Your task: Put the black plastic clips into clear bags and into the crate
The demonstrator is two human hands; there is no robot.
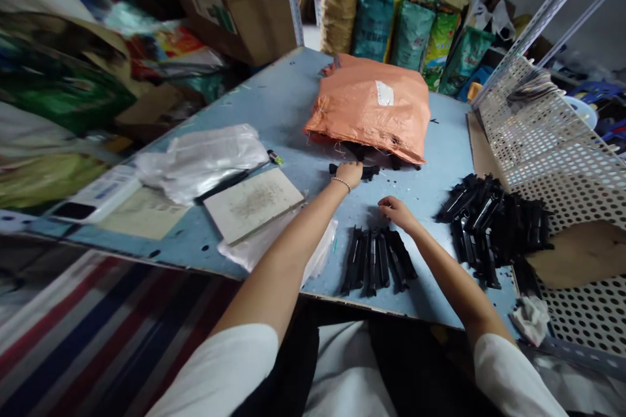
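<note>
My left hand (348,174), with a beaded bracelet on the wrist, closes over a black plastic part (366,172) at the mouth of an orange woven sack (369,107). More black pieces poke out from under the sack's edge. My right hand (397,212) hovers with curled fingers just above a row of black plastic parts (377,262), holding nothing visible. These parts lie side by side on the blue table top (293,91). A larger heap of similar parts (489,228) lies to the right.
A clear plastic bag (200,163) and a grey board (253,204) lie left on the table. A perforated metal shelf panel (577,169) rises at the right edge, with a white rag (531,319) near it. Filled sacks (411,32) and a cardboard box (235,13) stand behind.
</note>
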